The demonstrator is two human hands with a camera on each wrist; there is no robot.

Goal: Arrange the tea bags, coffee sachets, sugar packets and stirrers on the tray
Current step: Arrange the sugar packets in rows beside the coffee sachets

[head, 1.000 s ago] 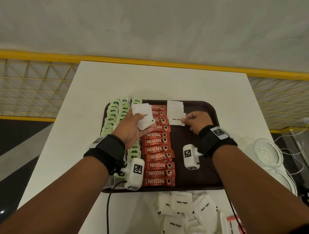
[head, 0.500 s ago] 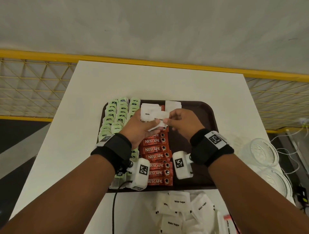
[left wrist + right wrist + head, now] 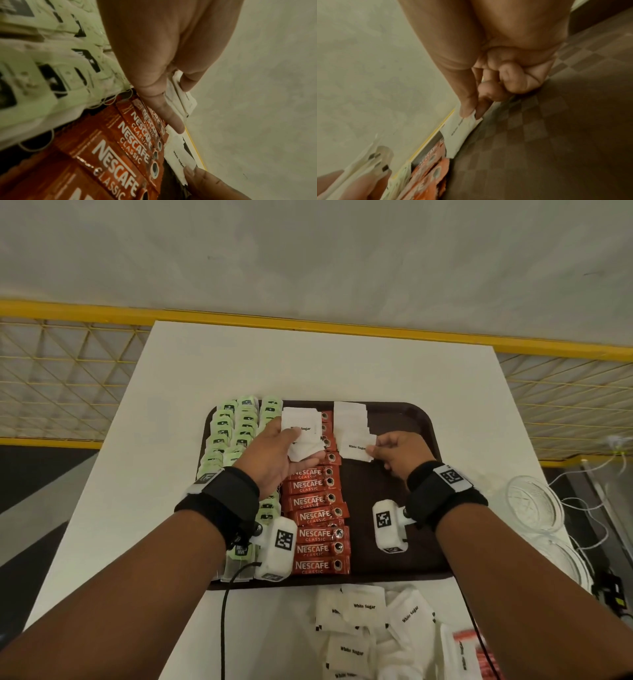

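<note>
**Sugar packets in both hands above a half-filled tray**

A person's left hand (image 3: 274, 453) holds a small stack of white sugar packets (image 3: 303, 436) over the far end of a column of red coffee sachets (image 3: 317, 515), thumb on top and fingers curled beneath, the grip full. Directly left of that grip, green tea bags (image 3: 236, 426) lie in overlapping rows along the edge of the dark brown tray (image 3: 404, 570). To its right, the right hand (image 3: 399, 455) pinches the corner of a single sugar packet (image 3: 356, 448) between thumb and forefinger, a narrow grip, the other fingers curled into the palm. Just beyond that grip, a short line of placed packets (image 3: 349, 417) runs to the tray's far rim. Nearer the person than both grips, loose sugar packets (image 3: 364, 611) lie heaped on the white tabletop (image 3: 144, 474). Clear glass bowls (image 3: 534, 505) stand well right of the right grip.
</note>
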